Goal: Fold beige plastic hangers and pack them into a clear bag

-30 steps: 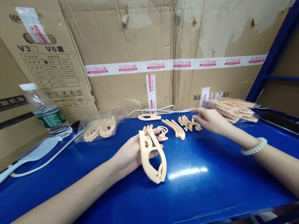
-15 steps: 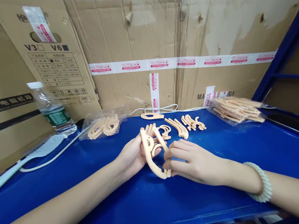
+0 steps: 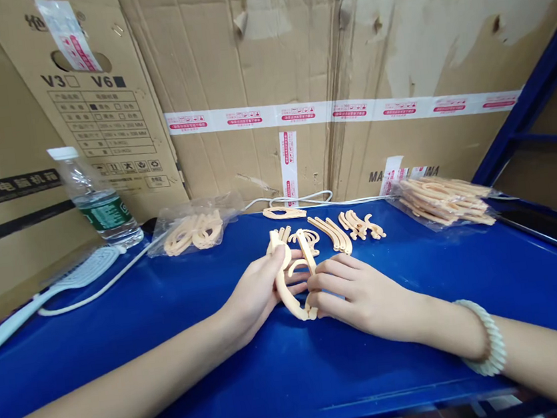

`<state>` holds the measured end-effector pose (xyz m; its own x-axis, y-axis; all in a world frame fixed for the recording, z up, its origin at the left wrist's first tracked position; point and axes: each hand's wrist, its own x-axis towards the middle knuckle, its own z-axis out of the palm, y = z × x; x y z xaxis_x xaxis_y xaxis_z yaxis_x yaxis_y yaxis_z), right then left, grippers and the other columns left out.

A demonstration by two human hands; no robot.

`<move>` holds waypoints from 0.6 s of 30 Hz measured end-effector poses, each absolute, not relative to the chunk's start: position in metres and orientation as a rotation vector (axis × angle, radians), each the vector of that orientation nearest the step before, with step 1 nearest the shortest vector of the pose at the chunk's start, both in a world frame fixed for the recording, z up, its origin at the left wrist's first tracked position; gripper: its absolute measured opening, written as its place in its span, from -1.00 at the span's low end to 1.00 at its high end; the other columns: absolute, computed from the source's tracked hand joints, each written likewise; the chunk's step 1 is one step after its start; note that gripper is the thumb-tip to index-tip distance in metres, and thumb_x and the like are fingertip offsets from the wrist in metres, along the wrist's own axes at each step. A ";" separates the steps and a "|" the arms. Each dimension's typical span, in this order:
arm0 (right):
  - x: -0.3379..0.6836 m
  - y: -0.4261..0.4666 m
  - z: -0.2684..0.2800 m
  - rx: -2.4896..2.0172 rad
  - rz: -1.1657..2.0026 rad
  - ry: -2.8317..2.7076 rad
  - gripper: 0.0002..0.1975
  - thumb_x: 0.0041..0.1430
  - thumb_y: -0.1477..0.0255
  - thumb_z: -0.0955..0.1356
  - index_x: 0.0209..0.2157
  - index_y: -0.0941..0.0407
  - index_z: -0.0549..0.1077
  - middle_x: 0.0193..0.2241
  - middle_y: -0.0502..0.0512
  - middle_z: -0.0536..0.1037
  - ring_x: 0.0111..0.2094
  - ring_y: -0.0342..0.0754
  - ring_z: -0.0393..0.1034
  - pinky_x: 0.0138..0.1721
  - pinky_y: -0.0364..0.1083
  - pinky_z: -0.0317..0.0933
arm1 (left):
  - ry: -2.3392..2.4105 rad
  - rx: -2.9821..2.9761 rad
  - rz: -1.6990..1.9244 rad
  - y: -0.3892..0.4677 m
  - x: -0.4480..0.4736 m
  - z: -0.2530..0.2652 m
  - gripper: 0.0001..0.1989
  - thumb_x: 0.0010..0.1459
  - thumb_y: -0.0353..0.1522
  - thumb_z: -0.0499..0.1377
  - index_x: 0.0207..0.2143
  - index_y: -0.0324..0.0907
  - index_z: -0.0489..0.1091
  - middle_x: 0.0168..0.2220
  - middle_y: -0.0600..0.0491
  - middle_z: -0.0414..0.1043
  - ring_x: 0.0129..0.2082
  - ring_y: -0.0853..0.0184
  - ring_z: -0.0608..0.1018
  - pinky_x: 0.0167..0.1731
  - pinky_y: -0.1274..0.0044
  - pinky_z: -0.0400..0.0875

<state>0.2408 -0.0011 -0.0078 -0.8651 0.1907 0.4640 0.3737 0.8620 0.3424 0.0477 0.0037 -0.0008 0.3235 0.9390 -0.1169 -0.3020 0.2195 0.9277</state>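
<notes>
Between both hands I see a beige folding hanger [image 3: 286, 295], its curved arms folded up into a narrow U. My left hand [image 3: 259, 278] grips its left arm near the top, thumb across the front and fingers behind. Around the lower right side of the same hanger, the fingers of my right hand [image 3: 352, 298] are closed. Just beyond the hands lie a rounded beige piece [image 3: 312, 235] and several curved beige arms [image 3: 332, 235]. Small hook-like beige pieces [image 3: 361, 224] are to their right, and another folded beige hanger [image 3: 284, 213] lies farther back.
On the blue table [image 3: 258, 386], a clear bag of beige parts [image 3: 193, 231] lies back left and a fuller bag [image 3: 446, 202] back right. A water bottle [image 3: 105, 212] and a pale hairbrush [image 3: 75, 276] are at left. Cardboard [image 3: 253, 165] stands behind, with a white cable [image 3: 302, 199] before it.
My left thumb has come over the front of the hanger's left arm, where the palm lay open behind it. The hanger has shifted slightly up and right.
</notes>
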 end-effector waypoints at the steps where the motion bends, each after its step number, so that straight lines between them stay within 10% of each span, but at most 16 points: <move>1: 0.241 -0.001 -0.008 -0.427 -0.611 -2.608 -0.81 0.37 0.49 0.23 -0.30 0.15 0.43 -0.28 0.11 0.52 -0.18 0.00 0.32 -0.16 -0.02 0.16 | 0.853 1.010 0.997 0.003 0.048 -0.002 -0.69 0.37 -0.31 0.00 -0.12 -0.35 0.44 -0.20 -0.18 0.55 -0.26 0.24 0.59 -0.18 0.45 0.51; 8: 0.239 -0.001 -0.011 -0.542 -0.778 -2.554 -0.81 0.36 0.54 0.20 -0.28 0.18 0.43 -0.32 0.16 0.46 -0.22 0.02 0.29 -0.14 0.02 0.17 | 0.891 1.185 1.050 0.000 0.047 -0.012 -0.71 0.19 -0.20 0.21 -0.42 -0.27 0.40 -0.49 0.04 0.45 -0.44 0.34 0.52 -0.36 0.53 0.47; 18: 0.243 0.002 -0.012 -0.878 -0.560 -2.437 -0.75 0.36 0.58 0.12 -0.34 0.20 0.35 -0.45 0.08 0.42 -0.40 -0.04 0.25 -0.13 -0.01 0.09 | 0.828 1.343 1.256 -0.007 0.047 -0.010 -0.64 0.25 -0.11 0.13 -0.39 -0.22 0.40 -0.34 0.02 0.47 -0.23 0.25 0.53 -0.09 0.38 0.44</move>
